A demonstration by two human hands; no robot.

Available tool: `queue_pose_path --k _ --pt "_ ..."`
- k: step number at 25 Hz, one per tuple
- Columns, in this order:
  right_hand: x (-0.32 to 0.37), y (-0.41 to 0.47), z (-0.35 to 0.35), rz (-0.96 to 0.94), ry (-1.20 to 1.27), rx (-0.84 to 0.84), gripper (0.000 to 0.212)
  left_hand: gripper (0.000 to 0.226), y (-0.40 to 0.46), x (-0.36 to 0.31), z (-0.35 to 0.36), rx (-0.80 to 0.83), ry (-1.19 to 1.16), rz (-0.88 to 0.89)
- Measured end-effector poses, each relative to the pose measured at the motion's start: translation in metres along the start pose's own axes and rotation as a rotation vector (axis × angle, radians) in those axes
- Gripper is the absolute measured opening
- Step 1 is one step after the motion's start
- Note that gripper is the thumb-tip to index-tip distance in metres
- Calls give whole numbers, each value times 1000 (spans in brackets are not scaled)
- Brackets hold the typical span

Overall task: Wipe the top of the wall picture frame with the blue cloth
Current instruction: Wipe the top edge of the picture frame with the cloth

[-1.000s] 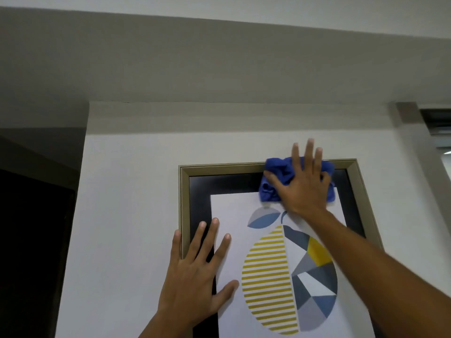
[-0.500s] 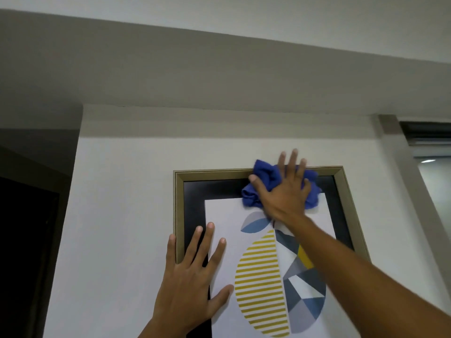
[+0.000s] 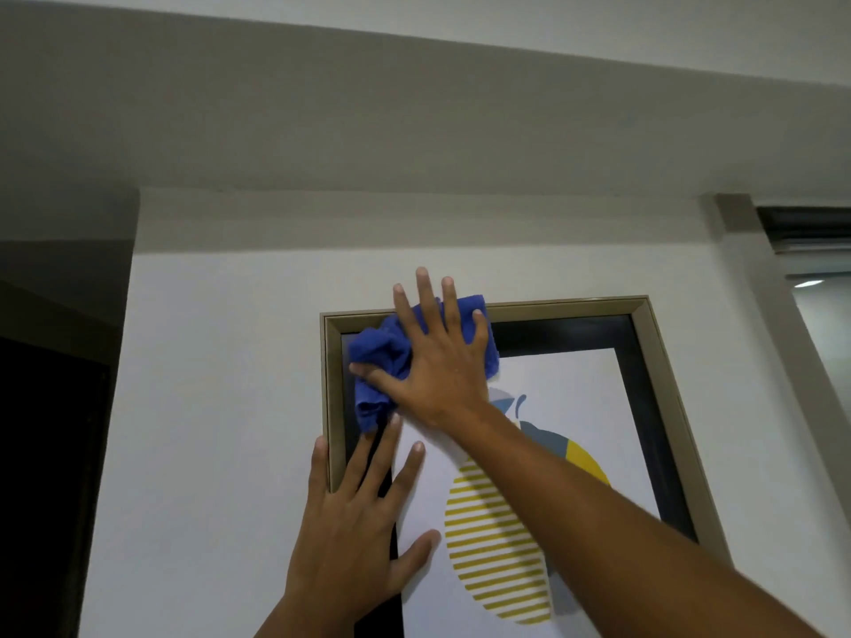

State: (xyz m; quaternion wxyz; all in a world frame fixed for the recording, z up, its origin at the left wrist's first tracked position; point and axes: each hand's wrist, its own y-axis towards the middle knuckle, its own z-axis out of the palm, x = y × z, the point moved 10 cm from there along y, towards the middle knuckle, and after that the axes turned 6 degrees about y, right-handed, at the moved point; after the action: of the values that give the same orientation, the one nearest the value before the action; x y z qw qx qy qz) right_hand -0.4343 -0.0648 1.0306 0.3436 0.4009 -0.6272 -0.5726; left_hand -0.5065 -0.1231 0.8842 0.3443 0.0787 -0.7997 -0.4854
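A picture frame (image 3: pixel 571 306) with a beige border and black mat hangs on the white wall, holding a print of a striped yellow and blue fruit. My right hand (image 3: pixel 437 356) presses a crumpled blue cloth (image 3: pixel 382 352) flat against the frame's upper left corner, fingers spread and reaching over the top edge. My left hand (image 3: pixel 354 522) lies flat with fingers apart on the frame's left side, just below the cloth, holding nothing.
A ceiling beam (image 3: pixel 414 131) runs overhead above the wall. A dark doorway (image 3: pixel 41 453) opens at the left. A window with a dark blind (image 3: pixel 810 227) sits at the right, past a wall corner.
My right hand has slid the blue cloth leftward along the top of the frame, from right of centre to the upper left corner. My left hand stays on the frame's left side.
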Motion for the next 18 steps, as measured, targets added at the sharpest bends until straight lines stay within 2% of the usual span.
queue_pose_path --k 6,11,14,18 --pt "-121 -5 -41 244 -64 -20 97 85 -2 0 0 31 13 -5" --pt "-258 -38 -94 610 -43 -27 104 85 0 -2 -1 34 -2 -13" --pt "-265 -42 -97 648 -27 -38 94 84 1 -4 -1 36 0 -7" --pt "-214 -34 -78 725 82 -90 85 85 2 -5 -5 24 6 -3"
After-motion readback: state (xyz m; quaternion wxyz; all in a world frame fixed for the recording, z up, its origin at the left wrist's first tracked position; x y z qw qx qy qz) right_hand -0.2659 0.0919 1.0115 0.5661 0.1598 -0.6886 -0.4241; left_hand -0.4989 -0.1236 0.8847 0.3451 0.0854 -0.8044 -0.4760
